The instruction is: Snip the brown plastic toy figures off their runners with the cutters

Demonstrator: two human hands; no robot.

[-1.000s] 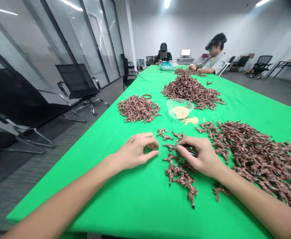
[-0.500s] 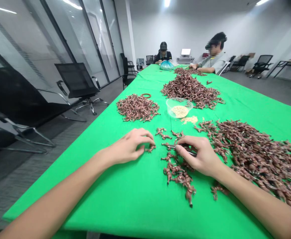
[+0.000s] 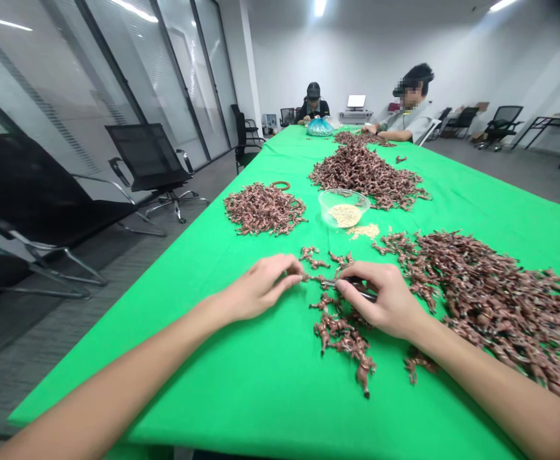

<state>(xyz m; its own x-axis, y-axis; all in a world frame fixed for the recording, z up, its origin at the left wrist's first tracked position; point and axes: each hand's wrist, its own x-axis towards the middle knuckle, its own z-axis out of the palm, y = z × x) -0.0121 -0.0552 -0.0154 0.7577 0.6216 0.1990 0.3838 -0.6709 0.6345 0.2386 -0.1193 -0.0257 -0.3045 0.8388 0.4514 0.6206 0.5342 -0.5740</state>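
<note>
My left hand (image 3: 265, 287) is pinched on a small brown figurine (image 3: 305, 277), mostly hidden behind the fingertips. My right hand (image 3: 380, 294) grips slim metal tweezers (image 3: 328, 283) with a dark handle, their tip pointing left. Right at that tip, close to my left fingertips, is another small brown piece (image 3: 319, 278). Below the tweezers several loose brown figurines (image 3: 340, 326), horse-like in shape, lie in a line toward me. A few more figurines (image 3: 314, 257) rest just beyond my fingers.
Large heaps of figurines lie at right (image 3: 500, 306) and centre back (image 3: 364, 176), and a smaller heap (image 3: 265, 209) at left. Near a clear bowl (image 3: 325, 207) of pale grains, some are spilled (image 3: 367, 230). Two people sit at the far end of the green-covered table (image 3: 203, 390).
My left hand has moved right, bringing its fingertips and the figurine up beside the tweezers' tip. My right hand stays almost in place.
</note>
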